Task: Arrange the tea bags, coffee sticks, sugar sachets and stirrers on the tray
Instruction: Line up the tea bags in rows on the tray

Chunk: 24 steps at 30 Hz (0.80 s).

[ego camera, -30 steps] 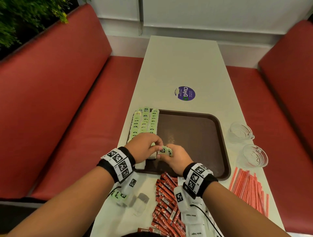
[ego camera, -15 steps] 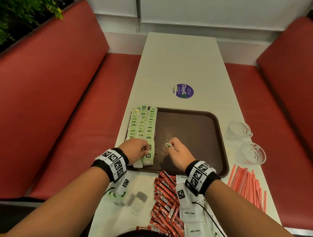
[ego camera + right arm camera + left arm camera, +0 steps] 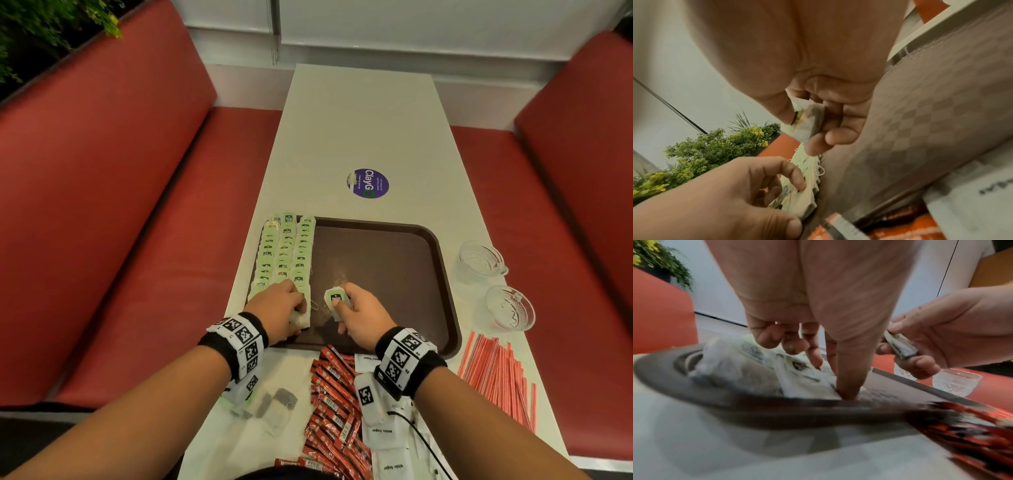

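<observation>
Three rows of green-tagged tea bags (image 3: 286, 253) lie along the left side of the brown tray (image 3: 394, 274). My left hand (image 3: 298, 303) sits at the near end of the rows. Its curled fingers rest on top of the last tea bags (image 3: 807, 170) and its thumb (image 3: 849, 386) presses down beside them. My right hand (image 3: 356, 315) hovers just right of the rows and pinches one tea bag (image 3: 335, 299), tag side up, between thumb and fingers (image 3: 818, 123). Red coffee sticks (image 3: 332, 404), white sugar sachets (image 3: 383, 435) and red stirrers (image 3: 496, 377) lie on the table before the tray.
Two loose tea bags (image 3: 274, 407) lie on the table under my left wrist. Two glass bowls (image 3: 479, 260) (image 3: 510, 308) stand right of the tray. A purple sticker (image 3: 368, 183) marks the table beyond it. Red benches flank the table.
My right hand has drawn away from the rows to the right with a tea bag and turned it tag side up. The left hand has stayed at the near end of the rows.
</observation>
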{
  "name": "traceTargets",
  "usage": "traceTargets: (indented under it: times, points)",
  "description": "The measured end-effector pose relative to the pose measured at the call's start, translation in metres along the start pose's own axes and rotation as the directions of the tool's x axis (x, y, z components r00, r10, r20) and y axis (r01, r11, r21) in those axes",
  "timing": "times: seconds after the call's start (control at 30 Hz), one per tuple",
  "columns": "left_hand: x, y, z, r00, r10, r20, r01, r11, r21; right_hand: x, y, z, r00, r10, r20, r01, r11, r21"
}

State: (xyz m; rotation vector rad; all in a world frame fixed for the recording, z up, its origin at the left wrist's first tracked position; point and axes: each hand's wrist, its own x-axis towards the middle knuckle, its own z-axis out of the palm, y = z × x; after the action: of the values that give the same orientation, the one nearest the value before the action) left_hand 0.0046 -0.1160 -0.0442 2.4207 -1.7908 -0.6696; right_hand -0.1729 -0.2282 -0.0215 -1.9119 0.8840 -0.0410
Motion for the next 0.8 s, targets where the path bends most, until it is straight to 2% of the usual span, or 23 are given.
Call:
traceTargets:
  times: [0.1,0.3,0.43,0.57,0.67,0.8]
  points:
    - [0.004,-0.002,-0.002,0.999,-0.001,-0.039,0.002,1.000,0.013,0.001,0.001,0.002,1.000,0.000,-0.004,0.000,1.000,0.017]
    - [0.006,-0.006,-0.018,1.000,0.005,-0.013,-0.005,0.999,-0.053,0.004,0.004,0.004,1.000,0.001,0.003,-0.001,1.000,0.031]
    - [-0.006,0.008,-0.037,0.981,0.090,-0.173,-0.138,0.948,-0.288,0.004,-0.002,0.004,0.999,-0.031,-0.012,0.031,0.998,0.057]
    - [-0.011,0.021,-0.045,0.964,0.162,-0.212,-0.220,0.933,-0.284,0.005,-0.008,0.009,0.997,-0.076,-0.028,0.079,0.988,0.129]
    - [-0.009,0.022,-0.047,0.962,0.140,-0.233,-0.206,0.936,-0.285,0.004,-0.010,0.012,0.996,-0.083,-0.038,0.088,0.985,0.149]
    - [-0.010,0.016,-0.043,0.968,0.068,-0.241,-0.159,0.910,-0.383,0.000,-0.009,0.011,0.994,-0.077,-0.076,0.087,0.988,0.131]
